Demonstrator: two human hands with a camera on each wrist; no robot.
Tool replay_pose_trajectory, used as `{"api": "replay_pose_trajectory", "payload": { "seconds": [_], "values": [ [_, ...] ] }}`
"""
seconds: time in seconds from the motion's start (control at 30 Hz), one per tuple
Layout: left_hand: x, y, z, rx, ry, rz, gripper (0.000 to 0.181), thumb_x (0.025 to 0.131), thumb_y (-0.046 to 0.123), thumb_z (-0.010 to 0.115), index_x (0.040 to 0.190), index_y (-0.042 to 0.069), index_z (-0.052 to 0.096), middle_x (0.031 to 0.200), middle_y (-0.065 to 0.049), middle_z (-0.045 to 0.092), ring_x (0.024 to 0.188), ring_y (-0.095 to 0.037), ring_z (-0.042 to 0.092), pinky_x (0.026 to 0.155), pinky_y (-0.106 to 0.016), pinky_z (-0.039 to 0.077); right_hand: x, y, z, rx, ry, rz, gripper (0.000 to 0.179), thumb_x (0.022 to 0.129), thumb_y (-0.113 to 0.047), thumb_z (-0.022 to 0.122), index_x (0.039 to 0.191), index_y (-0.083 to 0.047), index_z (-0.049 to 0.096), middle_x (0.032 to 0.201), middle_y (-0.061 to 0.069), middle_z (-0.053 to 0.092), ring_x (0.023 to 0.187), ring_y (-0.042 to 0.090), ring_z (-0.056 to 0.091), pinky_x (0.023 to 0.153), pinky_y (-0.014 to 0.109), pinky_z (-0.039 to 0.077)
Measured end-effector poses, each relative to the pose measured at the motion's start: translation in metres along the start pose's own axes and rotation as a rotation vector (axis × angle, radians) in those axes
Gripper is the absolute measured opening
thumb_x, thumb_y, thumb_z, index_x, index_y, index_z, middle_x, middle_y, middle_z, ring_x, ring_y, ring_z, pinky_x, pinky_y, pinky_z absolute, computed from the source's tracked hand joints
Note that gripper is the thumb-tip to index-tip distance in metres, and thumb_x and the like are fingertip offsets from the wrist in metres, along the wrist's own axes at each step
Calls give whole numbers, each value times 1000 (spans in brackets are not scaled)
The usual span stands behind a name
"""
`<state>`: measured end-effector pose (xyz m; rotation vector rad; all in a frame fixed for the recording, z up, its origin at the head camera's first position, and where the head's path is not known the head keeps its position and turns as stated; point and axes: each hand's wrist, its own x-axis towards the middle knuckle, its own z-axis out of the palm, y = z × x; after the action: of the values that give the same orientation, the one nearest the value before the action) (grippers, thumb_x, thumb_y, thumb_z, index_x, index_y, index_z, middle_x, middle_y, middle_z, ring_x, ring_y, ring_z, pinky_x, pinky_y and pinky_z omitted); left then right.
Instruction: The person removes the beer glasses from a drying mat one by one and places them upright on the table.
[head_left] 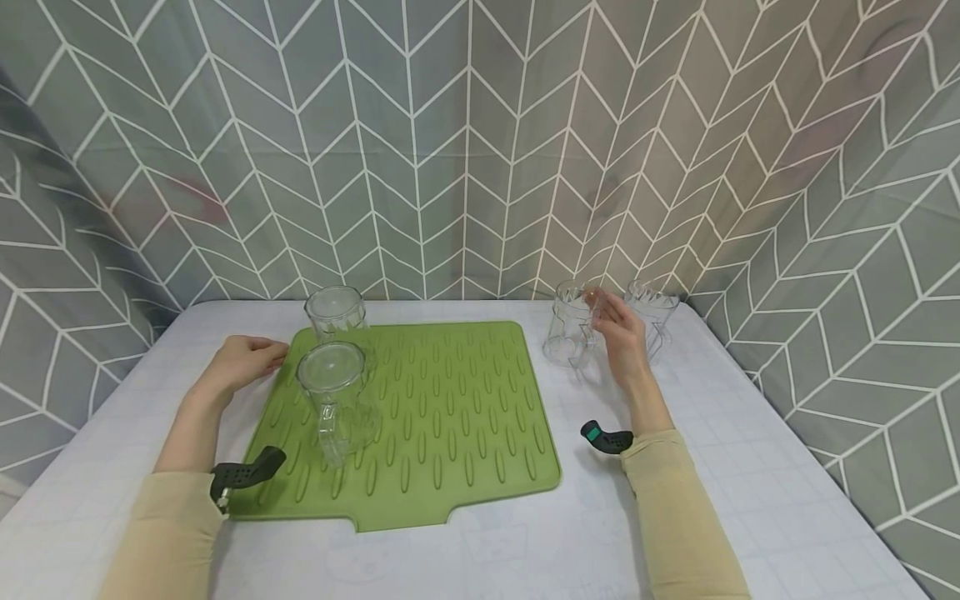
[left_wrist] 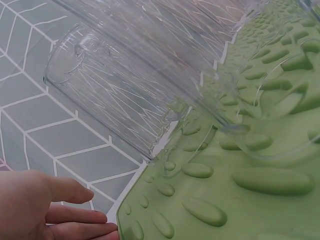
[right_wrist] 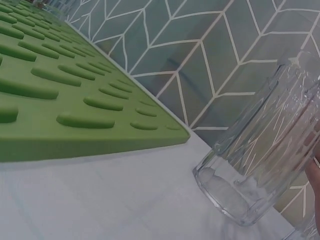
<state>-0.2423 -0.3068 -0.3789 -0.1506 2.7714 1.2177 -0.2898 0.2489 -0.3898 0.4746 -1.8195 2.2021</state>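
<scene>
A green drying mat (head_left: pixel 450 467) with raised oval ridges lies on the white-covered table. My left hand (head_left: pixel 243 360) has its fingers extended, with the fingertips right at the mat's left edge. Two clear glass mugs stand on the mat's left side: one nearer mug (head_left: pixel 332 379) with its handle toward me, and one farther mug (head_left: pixel 336 308) behind it. Off the mat's right side, my right hand (head_left: pixel 622 333) holds another glass mug (head_left: pixel 562 333) by its upper right side. In the right wrist view, fingers (right_wrist: pixel 314 172) show at the frame's edge, partly behind the glass.
One more glass mug (head_left: pixel 649 308) stands to the right of my right hand, partly hidden by it. A grey patterned curtain (head_left: pixel 465 150) hangs along the table's back edge and sides. Black wrist mounts (head_left: pixel 247 471) sit at both sleeve cuffs.
</scene>
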Motion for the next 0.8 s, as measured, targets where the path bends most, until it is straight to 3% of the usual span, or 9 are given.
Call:
{"api": "replay_pose_trajectory", "payload": {
  "seconds": [0.27,0.4,0.63,0.8],
  "values": [
    [0,0,0,-6,-7,0,66,105,36,42,140,-19,41,136,-35,54,126,-44,56,105,-50,50,2,-6,3,-21,13,-23,62,89,12,40,150,7,33,151,24,41,143,30,38,102,27,44],
    [0,1,0,-7,-7,-3,65,105,36,41,140,-19,40,137,-35,53,126,-45,55,106,-50,49,4,-11,5,-3,48,-49,64,87,14,42,151,7,32,153,27,38,142,29,40,102,26,45],
    [-1,2,0,-3,-4,-1,65,105,36,40,140,-19,40,137,-36,52,127,-45,55,106,-50,49,10,-29,14,-62,61,-125,62,86,14,48,147,6,39,153,25,40,143,25,40,126,38,22],
    [-1,1,0,-3,-2,-6,65,105,35,40,140,-19,40,137,-36,52,127,-45,55,107,-51,49,11,-43,24,-128,77,-155,60,86,10,54,145,2,46,152,20,44,145,24,38,126,43,22]
  ]
}}
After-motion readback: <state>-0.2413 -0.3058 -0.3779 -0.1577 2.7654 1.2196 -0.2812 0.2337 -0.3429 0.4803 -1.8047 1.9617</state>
